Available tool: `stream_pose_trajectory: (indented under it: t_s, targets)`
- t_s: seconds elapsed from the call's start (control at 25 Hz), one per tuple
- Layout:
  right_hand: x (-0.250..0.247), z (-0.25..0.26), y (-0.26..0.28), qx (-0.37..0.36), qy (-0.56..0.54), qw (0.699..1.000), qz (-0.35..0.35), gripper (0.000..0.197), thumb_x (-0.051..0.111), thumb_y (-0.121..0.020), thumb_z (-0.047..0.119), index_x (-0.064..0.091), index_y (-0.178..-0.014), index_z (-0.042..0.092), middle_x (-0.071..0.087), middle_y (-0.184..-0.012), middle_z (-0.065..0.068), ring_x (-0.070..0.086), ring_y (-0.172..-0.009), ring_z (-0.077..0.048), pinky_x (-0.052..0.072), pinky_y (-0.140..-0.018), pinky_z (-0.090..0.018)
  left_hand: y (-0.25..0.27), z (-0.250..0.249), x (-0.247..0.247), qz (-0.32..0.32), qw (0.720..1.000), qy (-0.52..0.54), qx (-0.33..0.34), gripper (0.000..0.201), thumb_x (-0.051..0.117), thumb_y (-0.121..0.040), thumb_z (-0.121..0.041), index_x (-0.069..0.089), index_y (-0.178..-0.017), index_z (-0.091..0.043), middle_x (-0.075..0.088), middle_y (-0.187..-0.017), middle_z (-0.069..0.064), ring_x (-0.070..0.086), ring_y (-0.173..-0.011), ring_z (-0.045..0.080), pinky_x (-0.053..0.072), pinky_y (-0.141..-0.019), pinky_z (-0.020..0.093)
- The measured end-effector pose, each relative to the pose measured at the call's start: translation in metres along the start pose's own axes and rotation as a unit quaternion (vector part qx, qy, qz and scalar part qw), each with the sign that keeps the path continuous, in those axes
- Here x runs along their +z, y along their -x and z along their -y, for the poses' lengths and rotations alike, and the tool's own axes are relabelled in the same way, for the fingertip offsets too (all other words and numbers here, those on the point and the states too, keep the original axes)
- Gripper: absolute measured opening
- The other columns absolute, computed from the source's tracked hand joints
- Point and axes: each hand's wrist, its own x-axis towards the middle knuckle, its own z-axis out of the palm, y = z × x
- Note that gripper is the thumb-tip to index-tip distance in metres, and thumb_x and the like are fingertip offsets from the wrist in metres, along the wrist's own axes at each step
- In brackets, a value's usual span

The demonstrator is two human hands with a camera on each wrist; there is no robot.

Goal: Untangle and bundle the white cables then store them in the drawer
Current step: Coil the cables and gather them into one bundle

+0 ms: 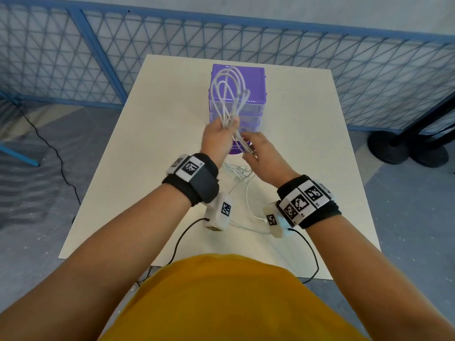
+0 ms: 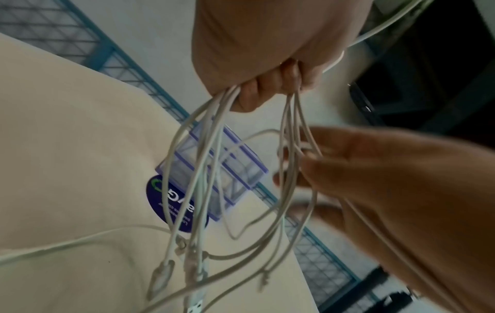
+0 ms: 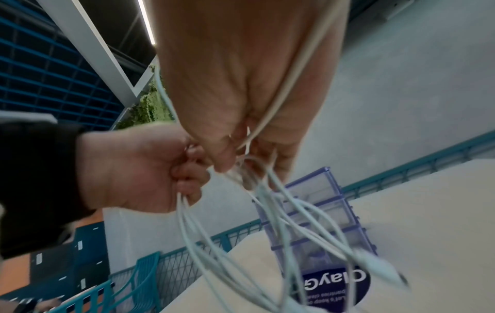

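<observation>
My left hand [image 1: 218, 136] is raised above the table and grips a bunch of white cable loops [image 1: 229, 114] that stand up in front of the purple drawer unit [image 1: 253, 80]. Just below it, my right hand [image 1: 261, 151] pinches the strands that hang from the bunch. In the left wrist view the left hand's fingers [image 2: 249, 95] curl round the cables [image 2: 203, 169], whose plugs dangle low. In the right wrist view my right hand [image 3: 241, 101] holds strands [image 3: 267, 211] beside the left hand [image 3: 134, 169]. More white cable [image 1: 237, 172] lies tangled on the table under my hands.
The beige table [image 1: 157, 143] carries a round purple sticker [image 1: 235, 146] in front of the drawer unit. A blue mesh fence [image 1: 369, 70] runs behind the table. Black stand bases [image 1: 394, 148] sit on the floor at right. Black wrist-camera leads [image 1: 312, 254] trail over the near edge.
</observation>
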Motion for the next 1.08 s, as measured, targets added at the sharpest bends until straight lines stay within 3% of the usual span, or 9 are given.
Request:
stream_pose_trajectory:
  t_s: [0.08, 0.2, 0.28, 0.44, 0.6, 0.68, 0.84, 0.96, 1.08]
  targets:
    - [-0.007, -0.012, 0.007, 0.023, 0.002, 1.000, 0.004, 0.031, 0.050, -0.087, 0.006, 0.054, -0.118, 0.008, 0.059, -0.111, -0.011, 0.055, -0.096, -0.022, 0.036, -0.082, -0.018, -0.010, -0.006, -0.017, -0.049, 0.999, -0.017, -0.007, 0.025, 0.049, -0.094, -0.025, 0.051, -0.069, -0.024, 0.046, -0.051, -0.010, 0.040, -0.045, 0.005, 0.036, -0.049, 0.020]
    - [-0.009, -0.034, 0.024, 0.085, -0.025, 0.996, 0.009, 0.017, 0.047, -0.090, 0.012, 0.062, -0.097, 0.008, 0.062, -0.077, -0.004, 0.055, -0.065, -0.015, 0.042, -0.069, -0.025, -0.028, -0.013, -0.046, -0.137, 0.990, 0.004, -0.026, 0.026, 0.049, -0.094, -0.029, 0.048, -0.069, -0.024, 0.036, -0.057, -0.003, 0.031, -0.050, 0.010, 0.029, -0.049, 0.020]
    - [-0.006, -0.046, 0.031, 0.122, -0.008, 0.993, 0.008, 0.015, 0.049, -0.089, 0.016, 0.061, -0.092, 0.009, 0.059, -0.071, -0.003, 0.051, -0.060, -0.013, 0.040, -0.065, -0.026, -0.033, -0.014, -0.058, -0.147, 0.989, 0.003, -0.028, 0.026, 0.050, -0.094, -0.029, 0.048, -0.068, -0.024, 0.034, -0.058, -0.002, 0.030, -0.050, 0.011, 0.028, -0.048, 0.020]
    - [0.003, -0.048, 0.024, 0.140, 0.061, 0.988, 0.003, 0.045, 0.064, -0.081, 0.024, 0.048, -0.122, 0.015, 0.057, -0.108, -0.009, 0.052, -0.089, -0.023, 0.044, -0.083, -0.035, -0.022, -0.005, -0.049, -0.079, 0.996, -0.030, -0.031, 0.025, 0.049, -0.094, -0.025, 0.048, -0.070, -0.022, 0.040, -0.040, -0.007, 0.034, -0.036, 0.001, 0.028, -0.040, 0.012]
    - [0.006, -0.020, 0.005, 0.055, 0.057, 0.997, -0.025, 0.076, 0.069, -0.075, 0.031, 0.029, -0.138, 0.018, 0.041, -0.141, -0.010, 0.039, -0.128, -0.027, 0.035, -0.107, -0.043, -0.010, 0.001, -0.031, -0.008, 0.999, -0.033, -0.030, 0.019, 0.047, -0.096, -0.026, 0.059, -0.103, -0.013, 0.038, -0.053, -0.007, 0.039, -0.042, 0.002, 0.032, -0.045, 0.014]
    - [0.006, -0.005, -0.004, 0.017, 0.023, 0.999, -0.014, 0.078, 0.070, -0.075, 0.030, 0.027, -0.139, 0.017, 0.039, -0.144, -0.008, 0.038, -0.130, -0.022, 0.033, -0.107, -0.036, -0.002, -0.002, -0.023, 0.037, 0.998, -0.029, -0.043, 0.030, 0.046, -0.097, -0.025, 0.059, -0.113, -0.004, 0.043, -0.045, -0.010, 0.044, -0.034, -0.001, 0.033, -0.040, 0.009]
    - [0.008, 0.005, -0.014, 0.001, -0.056, 0.998, 0.006, 0.013, 0.049, -0.089, 0.012, 0.055, -0.099, 0.008, 0.062, -0.085, -0.007, 0.054, -0.081, -0.022, 0.041, -0.071, -0.024, 0.007, -0.012, -0.017, 0.124, 0.992, -0.026, -0.029, 0.013, 0.049, -0.095, -0.020, 0.056, -0.085, -0.017, 0.046, -0.030, -0.013, 0.043, -0.029, -0.001, 0.032, -0.039, 0.010]
    - [-0.001, -0.010, -0.015, 0.000, -0.051, 0.998, -0.043, 0.013, 0.039, -0.093, 0.008, 0.052, -0.093, 0.005, 0.045, -0.066, 0.010, 0.044, -0.069, -0.022, 0.030, -0.056, -0.024, 0.000, -0.016, -0.028, 0.085, 0.995, -0.043, -0.001, 0.024, 0.059, -0.089, -0.013, 0.061, -0.113, -0.008, 0.047, -0.038, -0.018, 0.046, -0.032, -0.005, 0.031, -0.037, 0.004]
    - [-0.023, -0.020, -0.019, -0.012, -0.033, 0.998, -0.059, 0.012, 0.036, -0.095, 0.010, 0.047, -0.090, 0.010, 0.047, -0.068, 0.004, 0.043, -0.066, -0.020, 0.030, -0.062, -0.027, -0.005, -0.020, -0.036, 0.085, 0.994, -0.070, -0.019, 0.024, 0.061, -0.088, -0.020, 0.061, -0.112, -0.013, 0.045, -0.056, -0.012, 0.045, -0.030, -0.004, 0.028, -0.034, 0.005]
